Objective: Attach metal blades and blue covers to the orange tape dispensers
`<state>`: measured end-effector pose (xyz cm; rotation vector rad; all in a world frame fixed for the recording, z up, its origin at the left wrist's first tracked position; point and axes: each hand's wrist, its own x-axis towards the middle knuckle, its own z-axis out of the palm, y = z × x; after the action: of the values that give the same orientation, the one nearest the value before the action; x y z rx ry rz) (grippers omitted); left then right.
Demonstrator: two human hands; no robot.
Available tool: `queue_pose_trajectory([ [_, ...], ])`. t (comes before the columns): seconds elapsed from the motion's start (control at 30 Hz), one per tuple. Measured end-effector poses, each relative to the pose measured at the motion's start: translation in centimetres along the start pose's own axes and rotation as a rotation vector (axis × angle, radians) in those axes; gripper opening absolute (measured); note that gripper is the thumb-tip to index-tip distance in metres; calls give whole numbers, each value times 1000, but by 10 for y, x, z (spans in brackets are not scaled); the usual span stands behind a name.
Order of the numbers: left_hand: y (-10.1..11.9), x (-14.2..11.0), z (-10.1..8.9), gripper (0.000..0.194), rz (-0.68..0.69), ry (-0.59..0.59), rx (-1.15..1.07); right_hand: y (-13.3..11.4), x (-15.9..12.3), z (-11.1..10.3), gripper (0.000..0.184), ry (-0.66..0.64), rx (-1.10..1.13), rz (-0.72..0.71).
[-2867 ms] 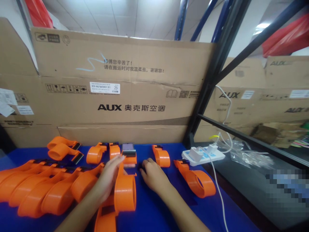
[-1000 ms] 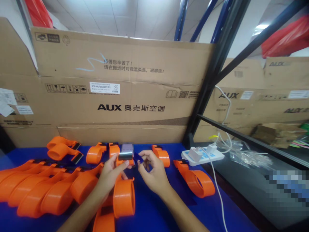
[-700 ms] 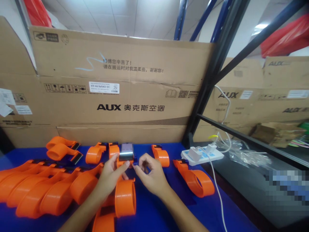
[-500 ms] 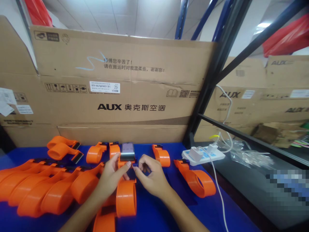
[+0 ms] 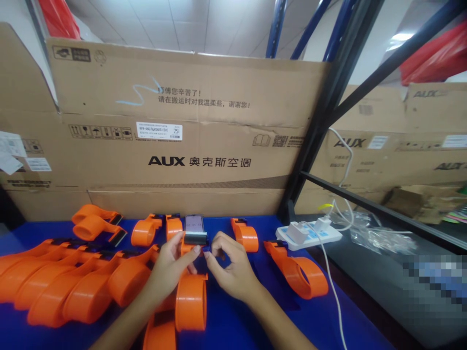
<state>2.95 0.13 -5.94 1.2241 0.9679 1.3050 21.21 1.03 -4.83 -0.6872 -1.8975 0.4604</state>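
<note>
My left hand (image 5: 176, 261) grips an orange plastic tape dispenser (image 5: 191, 301) around its neck, with its round loop hanging towards me. Across its front end runs a dark strip with a pale toothed edge (image 5: 195, 238). My right hand (image 5: 226, 265) is closed in a pinch on a small dark blue piece (image 5: 206, 247) at the right side of that end; its exact shape is hidden by the fingertips. Just beyond stands a phone-like screen (image 5: 193, 223) showing digits. More orange dispensers (image 5: 87, 291) lie in an overlapping row to the left.
Several other dispensers lie along the back and right of the blue table (image 5: 226, 330), one (image 5: 301, 274) beside my right forearm. A white power strip (image 5: 308, 236) with a cable sits at the right. Behind rises a cardboard sheet (image 5: 219, 136); a black rack post (image 5: 328, 97) stands right.
My right hand has come up from the table to the dispenser's end, now pinching the dark blue piece there. My left hand has brought that end up level; lately both hands hardly move.
</note>
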Motion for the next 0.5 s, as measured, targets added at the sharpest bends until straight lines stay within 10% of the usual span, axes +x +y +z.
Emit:
queue_pose_trajectory([
  [0.5, -5, 1, -3, 43, 14, 27, 34, 3, 2, -3, 17, -53, -8, -19],
])
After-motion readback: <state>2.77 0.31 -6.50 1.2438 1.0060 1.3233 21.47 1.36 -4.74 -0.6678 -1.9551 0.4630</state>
